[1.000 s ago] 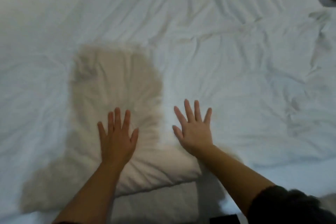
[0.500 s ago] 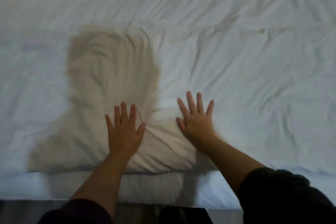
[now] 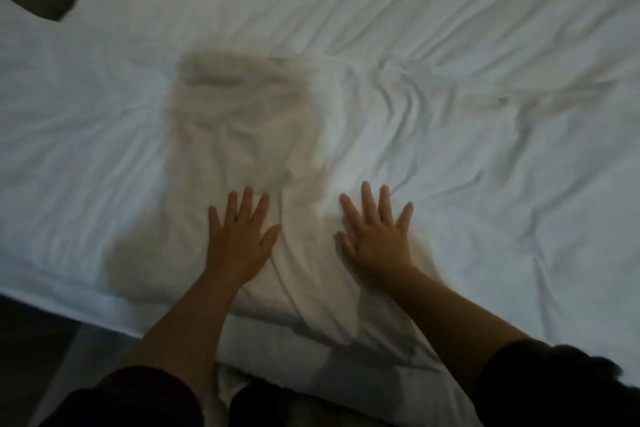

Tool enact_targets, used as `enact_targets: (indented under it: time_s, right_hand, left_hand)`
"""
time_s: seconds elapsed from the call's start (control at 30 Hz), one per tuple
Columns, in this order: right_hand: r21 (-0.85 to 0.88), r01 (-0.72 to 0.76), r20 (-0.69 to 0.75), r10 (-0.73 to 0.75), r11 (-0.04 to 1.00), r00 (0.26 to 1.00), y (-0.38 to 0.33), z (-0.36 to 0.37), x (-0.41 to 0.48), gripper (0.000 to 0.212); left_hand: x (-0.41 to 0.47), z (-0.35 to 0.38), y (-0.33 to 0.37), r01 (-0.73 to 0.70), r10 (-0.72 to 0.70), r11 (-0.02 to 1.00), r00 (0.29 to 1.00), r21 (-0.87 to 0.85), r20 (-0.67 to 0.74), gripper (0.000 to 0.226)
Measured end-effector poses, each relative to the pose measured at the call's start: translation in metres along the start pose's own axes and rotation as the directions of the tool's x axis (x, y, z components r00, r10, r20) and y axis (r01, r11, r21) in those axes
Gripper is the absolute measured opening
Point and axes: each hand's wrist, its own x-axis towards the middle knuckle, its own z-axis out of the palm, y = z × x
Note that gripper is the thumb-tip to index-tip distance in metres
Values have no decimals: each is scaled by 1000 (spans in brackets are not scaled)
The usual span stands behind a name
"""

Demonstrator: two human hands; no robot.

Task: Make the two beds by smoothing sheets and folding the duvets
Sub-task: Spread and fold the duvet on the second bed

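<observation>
Your left grip point(image 3: 239, 239) and right grip point(image 3: 375, 239) lie flat and released, fingers spread, pressing the white sheet point(image 3: 450, 28) by the bed point(image 3: 62, 295) edge nearest you. Push unevenly and you may bunch the creases point(image 3: 408, 94) ahead of the right grip rather than flatten them.

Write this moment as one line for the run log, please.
step: smoothing | left hand: flat, fingers spread, on white bedding | right hand: flat, fingers spread, on bedding | wrinkles: many, beyond right hand
</observation>
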Motion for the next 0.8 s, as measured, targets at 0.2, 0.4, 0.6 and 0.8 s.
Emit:
enact_targets:
  time_s: [0.2,0.4,0.6,0.8]
  right_hand:
    - [-35,-18,-46,16,999,999,-138,19,70,71]
    - [-58,-15,-71,11,998,997,-302,41,152,73]
    - [-117,128,-87,-139,985,986,-455,55,228,71]
    - [-156,215,-44,-225,964,973,-517,54,268,70]
  left_hand:
    - [28,34,-129,-8,10,1000,997,27,-72,66]
    - [63,53,-300,40,-35,999,982,22,-185,66]
    - [87,55,-449,131,-121,991,961,20,-250,64]
    - [98,50,-551,287,-280,958,932,0,-229,67]
